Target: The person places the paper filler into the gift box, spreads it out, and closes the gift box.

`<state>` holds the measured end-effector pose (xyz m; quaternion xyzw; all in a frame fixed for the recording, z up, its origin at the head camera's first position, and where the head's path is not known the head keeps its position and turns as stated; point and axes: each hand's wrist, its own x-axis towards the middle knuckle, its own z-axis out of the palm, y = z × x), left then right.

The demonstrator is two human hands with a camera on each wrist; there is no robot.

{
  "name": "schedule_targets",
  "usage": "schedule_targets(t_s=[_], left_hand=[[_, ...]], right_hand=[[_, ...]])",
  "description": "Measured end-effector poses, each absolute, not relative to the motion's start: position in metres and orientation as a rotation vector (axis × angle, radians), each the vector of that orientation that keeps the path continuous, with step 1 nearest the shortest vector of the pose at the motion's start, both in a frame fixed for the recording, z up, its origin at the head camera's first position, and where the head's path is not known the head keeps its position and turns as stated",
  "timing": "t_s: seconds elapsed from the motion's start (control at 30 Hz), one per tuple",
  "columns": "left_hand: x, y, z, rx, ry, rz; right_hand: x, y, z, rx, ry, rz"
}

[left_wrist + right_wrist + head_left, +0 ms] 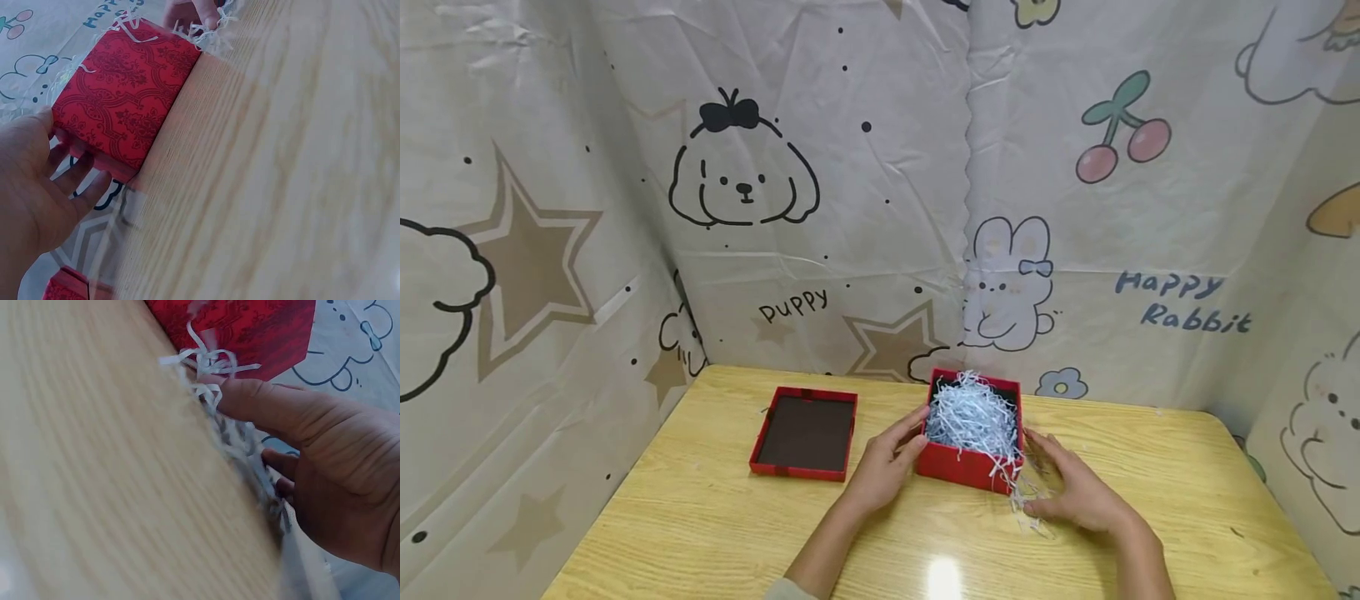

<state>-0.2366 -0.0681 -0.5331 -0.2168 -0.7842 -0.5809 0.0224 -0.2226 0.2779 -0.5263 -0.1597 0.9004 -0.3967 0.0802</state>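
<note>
A red square box (962, 468) stands on the table, its sides printed with a dark floral pattern. Light shredded paper (973, 417) heaps up inside and spills over the front right corner. My left hand (880, 471) touches the box's left side, the thumb by the front corner and the fingers extended along the wall. Beside the right side, my right hand (1078, 492) has thumb and fingers apart around loose paper strips (240, 447) on the table. Its thumb touches some strips. The right fingertips near the box are partly hidden.
To the left of the box lies a red-rimmed lid (801, 476), its dark inside facing up. The wooden table (715, 533) meets a printed cloth backdrop (880, 208) at the back. Loose paper strips also lie at the table's front right of the box.
</note>
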Motion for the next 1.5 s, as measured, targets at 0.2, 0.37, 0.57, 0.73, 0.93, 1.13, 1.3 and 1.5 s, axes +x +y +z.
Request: schedule_targets(t_s=[0.2, 0.37, 0.57, 0.73, 0.93, 1.13, 1.3, 1.5], left_hand=[[-0.237, -0.069, -0.532, -0.668, -2.435, -1.787], [-0.236, -0.069, -0.532, -0.66, -2.423, -1.801], [-0.235, -0.068, -0.531, -0.66, -2.417, -1.811], [-0.235, -0.069, -0.53, -0.668, -2.427, -1.802], [-0.236, -0.069, -0.531, -0.688, -2.426, -1.789], [-0.236, -0.068, -0.531, -0.674, -2.434, -1.811], [-0.236, -0.068, -0.531, -0.666, -2.431, -1.816], [-0.236, -0.069, -0.532, -0.689, -2.417, -1.802]], right_hand=[[-0.232, 0.275, -0.541, -0.416, 2.799, -1.25], [-0.239, 0.268, -0.546, -0.471, 2.876, -1.288], [-0.24, 0.263, -0.545, -0.462, 2.908, -1.229], [-0.243, 0.261, -0.546, -0.49, 2.928, -1.3], [-0.245, 0.259, -0.546, -0.474, 2.952, -1.327], [-0.244, 0.263, -0.543, -0.375, 2.95, -1.398], [-0.242, 0.271, -0.537, -0.299, 2.922, -1.544], [-0.235, 0.274, -0.517, -0.369, 2.933, -1.697]])
